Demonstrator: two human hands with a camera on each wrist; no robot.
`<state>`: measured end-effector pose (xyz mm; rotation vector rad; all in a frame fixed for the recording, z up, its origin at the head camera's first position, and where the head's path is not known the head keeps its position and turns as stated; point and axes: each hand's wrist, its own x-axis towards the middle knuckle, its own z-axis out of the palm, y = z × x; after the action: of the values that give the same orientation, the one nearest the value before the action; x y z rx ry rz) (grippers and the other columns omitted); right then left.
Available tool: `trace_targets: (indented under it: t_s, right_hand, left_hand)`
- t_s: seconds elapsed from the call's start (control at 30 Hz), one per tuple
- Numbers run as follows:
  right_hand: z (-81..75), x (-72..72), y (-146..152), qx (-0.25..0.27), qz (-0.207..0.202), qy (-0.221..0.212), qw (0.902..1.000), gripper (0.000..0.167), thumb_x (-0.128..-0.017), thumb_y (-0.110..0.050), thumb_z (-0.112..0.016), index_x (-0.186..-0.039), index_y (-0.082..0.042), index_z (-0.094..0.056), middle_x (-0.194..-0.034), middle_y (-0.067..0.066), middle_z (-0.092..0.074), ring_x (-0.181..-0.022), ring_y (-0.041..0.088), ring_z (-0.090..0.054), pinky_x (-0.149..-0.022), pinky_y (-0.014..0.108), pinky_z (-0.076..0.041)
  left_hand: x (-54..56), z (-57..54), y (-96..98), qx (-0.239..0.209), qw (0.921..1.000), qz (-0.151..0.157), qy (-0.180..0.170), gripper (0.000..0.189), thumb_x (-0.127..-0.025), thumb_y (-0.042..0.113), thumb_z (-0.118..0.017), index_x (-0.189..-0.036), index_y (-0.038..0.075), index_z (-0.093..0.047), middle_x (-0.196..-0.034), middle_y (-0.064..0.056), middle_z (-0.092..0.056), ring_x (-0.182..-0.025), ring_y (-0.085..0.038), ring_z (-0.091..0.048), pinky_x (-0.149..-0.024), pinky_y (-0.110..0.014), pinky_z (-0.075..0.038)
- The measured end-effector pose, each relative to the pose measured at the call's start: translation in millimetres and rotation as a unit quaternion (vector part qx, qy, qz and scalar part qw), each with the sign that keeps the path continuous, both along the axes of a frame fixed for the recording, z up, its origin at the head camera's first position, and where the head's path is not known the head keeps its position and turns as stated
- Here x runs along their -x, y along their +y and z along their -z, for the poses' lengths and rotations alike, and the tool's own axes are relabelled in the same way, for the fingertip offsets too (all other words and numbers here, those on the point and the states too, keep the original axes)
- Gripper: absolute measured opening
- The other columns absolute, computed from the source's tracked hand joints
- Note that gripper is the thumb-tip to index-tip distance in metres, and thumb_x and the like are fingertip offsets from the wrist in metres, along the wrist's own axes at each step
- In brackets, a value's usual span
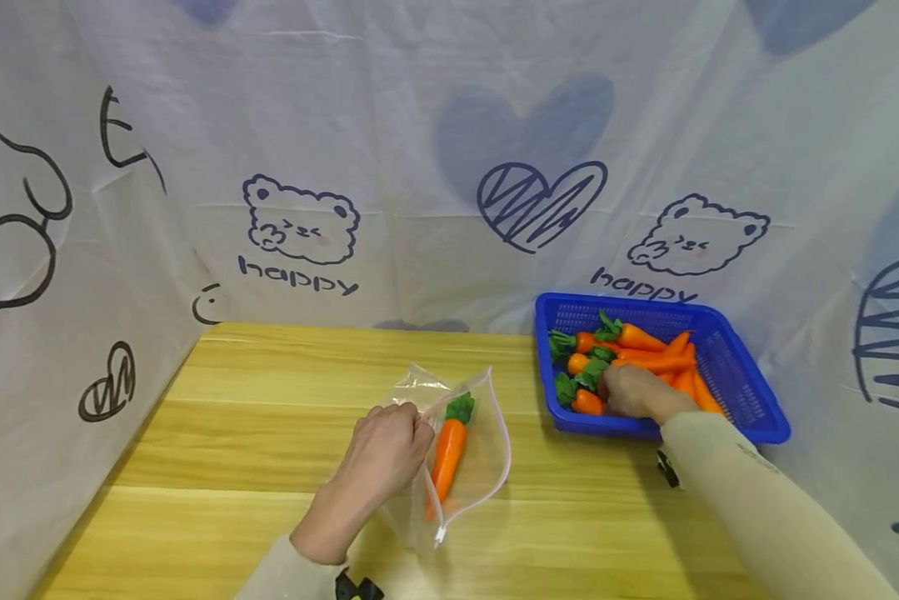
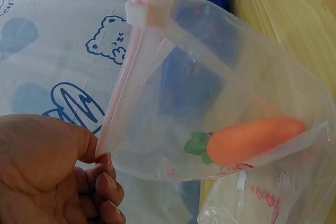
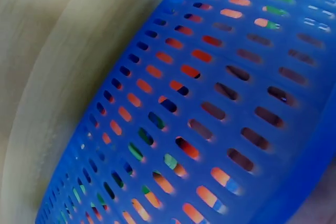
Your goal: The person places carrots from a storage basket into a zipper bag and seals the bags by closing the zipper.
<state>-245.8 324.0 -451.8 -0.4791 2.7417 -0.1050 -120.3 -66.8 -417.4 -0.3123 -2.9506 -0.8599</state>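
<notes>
My left hand [image 1: 392,442] pinches the pink zip edge of a clear zip bag [image 2: 152,98] between thumb and forefinger. The bag's mouth gapes, and one toy-like carrot [image 1: 450,454] with a green leafy top lies inside. A white slider [image 2: 137,14] sits at one end of the zip. Over to the right, my right hand [image 1: 629,392] reaches down into a blue plastic basket [image 1: 749,392] of several carrots [image 1: 655,361]. Its fingertips are hidden among them, so I cannot tell whether it grips one. The right wrist view shows mainly the slotted basket wall [image 3: 210,93].
Beneath the bag and basket is a yellow wood-grain table [image 1: 269,375]. A white cloth [image 1: 412,150] with hearts and bear drawings hangs behind it and at both sides. More clear plastic with small pink hearts [image 2: 270,200] shows under the bag in the left wrist view.
</notes>
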Motion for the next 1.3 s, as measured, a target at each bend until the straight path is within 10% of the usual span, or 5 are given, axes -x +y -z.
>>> trace_targets:
  t_s: [0.27,0.57,0.87,1.3]
  right_hand:
    - [2.7,2.9,-1,0.009,0.004,-0.023,0.9997,0.008,-0.094,-0.014,-0.065,-0.095,-0.010,-0.072,-0.081,0.001,-0.064,-0.072,0.019,-0.057,-0.070,0.036,-0.050]
    - [-13.5,-10.6,-15,-0.078,0.002,0.157,0.9844,0.075,-0.087,-0.040,-0.082,-0.137,0.008,-0.054,-0.134,0.029,-0.063,-0.124,0.050,-0.056,-0.105,0.067,-0.044]
    - [-20.8,-23.3,-19,-0.106,-0.037,0.264,0.9579,0.061,-0.082,-0.040,-0.085,-0.113,0.004,-0.057,-0.110,0.024,-0.068,-0.106,0.044,-0.060,-0.095,0.058,-0.049]
    - [-54.1,-52.5,-57,-0.071,-0.045,0.313,0.9462,0.055,-0.080,-0.041,-0.083,-0.102,0.003,-0.059,-0.092,0.019,-0.067,-0.091,0.041,-0.062,-0.084,0.054,-0.049]
  left_hand:
    - [-0.3,-0.7,-3.4,0.012,0.9999,-0.005,0.002,0.025,-0.096,0.016,-0.054,-0.071,0.014,-0.051,-0.068,-0.001,-0.049,-0.067,-0.022,-0.045,-0.070,-0.037,-0.039]
    - [3.6,2.3,-20.4,0.113,0.9911,-0.022,0.066,0.023,-0.091,0.013,-0.063,-0.072,0.012,-0.052,-0.069,-0.001,-0.047,-0.068,-0.025,-0.041,-0.068,-0.037,-0.029]
    - [7.1,3.9,-26.5,0.139,0.9898,-0.009,0.030,0.029,-0.092,0.015,-0.059,-0.066,0.013,-0.049,-0.064,-0.001,-0.047,-0.065,-0.025,-0.043,-0.067,-0.038,-0.031]
    - [7.4,4.0,-27.1,0.128,0.9916,-0.015,0.016,0.025,-0.092,0.016,-0.058,-0.069,0.013,-0.051,-0.067,-0.002,-0.050,-0.067,-0.025,-0.044,-0.069,-0.039,-0.032]
